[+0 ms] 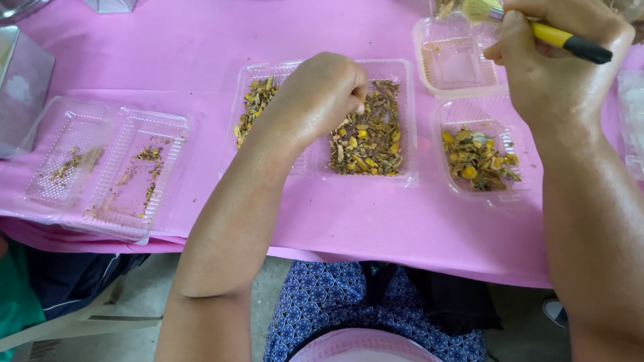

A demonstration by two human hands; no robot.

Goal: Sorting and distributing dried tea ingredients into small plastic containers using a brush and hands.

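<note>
1. Gripped in the right hand is a yellow-handled brush with a black end, fingers wrapped fully round the handle, bristles held over the upper right of the table.
2. Curled into a loose fist, the left hand is held over the middle clear tray; whether anything is pinched inside cannot be told.
3. Yellow-brown dried pieces are seen spread in that two-part tray, at the centre of the pink tablecloth.
4. A hinged clear box is placed to the right, its lid open and bare, its lower half filled with a chunkier pile.
5. At the left, a nearly emptied clear tray is seen, only crumbs scattered in it.
</note>
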